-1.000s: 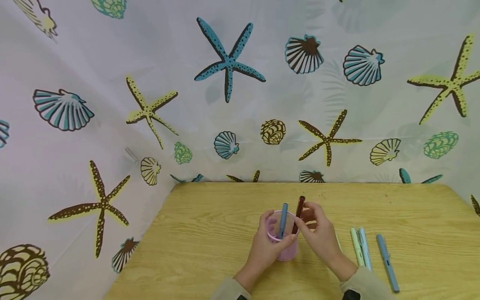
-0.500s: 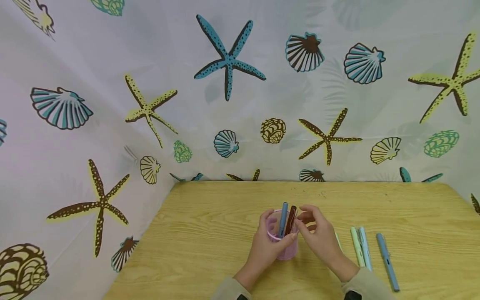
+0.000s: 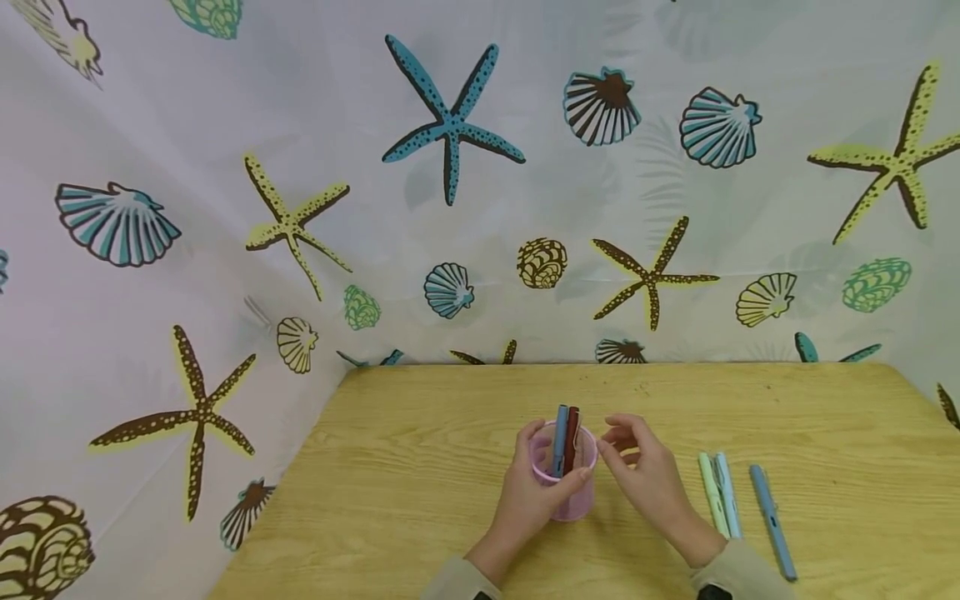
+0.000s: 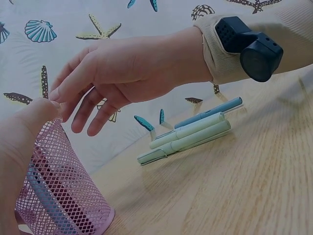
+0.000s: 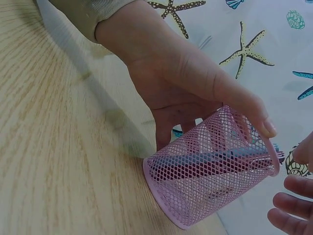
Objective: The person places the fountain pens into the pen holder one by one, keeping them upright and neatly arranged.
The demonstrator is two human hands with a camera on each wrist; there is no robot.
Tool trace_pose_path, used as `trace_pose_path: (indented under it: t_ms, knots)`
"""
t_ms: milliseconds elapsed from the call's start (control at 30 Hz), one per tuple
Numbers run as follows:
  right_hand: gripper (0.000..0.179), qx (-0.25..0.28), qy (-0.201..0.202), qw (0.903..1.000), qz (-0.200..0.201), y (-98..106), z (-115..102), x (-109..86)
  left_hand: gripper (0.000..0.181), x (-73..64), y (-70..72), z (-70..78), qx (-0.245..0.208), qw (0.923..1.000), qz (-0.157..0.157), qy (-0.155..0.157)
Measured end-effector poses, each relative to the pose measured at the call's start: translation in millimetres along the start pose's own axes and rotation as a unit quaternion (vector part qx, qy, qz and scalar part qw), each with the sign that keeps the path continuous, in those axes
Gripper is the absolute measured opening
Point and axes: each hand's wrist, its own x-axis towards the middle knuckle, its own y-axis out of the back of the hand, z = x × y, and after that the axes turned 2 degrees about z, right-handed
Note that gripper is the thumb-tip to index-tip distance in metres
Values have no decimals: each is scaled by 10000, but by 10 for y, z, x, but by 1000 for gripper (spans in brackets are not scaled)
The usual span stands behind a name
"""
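Note:
A pink mesh pen cup [image 3: 573, 505] stands upright on the wooden table, and my left hand [image 3: 527, 492] grips it from the left with the thumb over the near rim. Inside lean a blue pen [image 3: 559, 442] and a dark red pen [image 3: 572, 442], side by side, their upper ends above the rim. Through the mesh in the right wrist view, the blue pen [image 5: 210, 157] reaches down toward the cup's base. Just right of the rim, my right hand [image 3: 647, 475] hovers with loosely bent fingers and nothing in them.
To the right of my right hand lie a pale green pen [image 3: 712, 493], a light blue pen [image 3: 727, 496] close against it, and a darker blue pen [image 3: 772, 523] farther right. A curtain [image 3: 525, 333] printed with shells and starfish hangs behind the table [image 3: 420, 450].
The dark red pen has gone from my right fingers down into the cup and now leans left against the blue pen. My right hand has let go and drawn slightly right.

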Motion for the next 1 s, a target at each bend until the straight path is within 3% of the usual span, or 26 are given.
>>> trace_pose_path:
  t_ms: [633, 1000]
  knots:
    - [23, -360, -516, 9977, -250, 286, 72, -43, 80, -1, -3, -7, -26, 10000, 52, -62]
    - [23, -607, -530, 9961, -365, 455, 87, -77, 78, 5, -9, -5, -92, 9998, -19, -153]
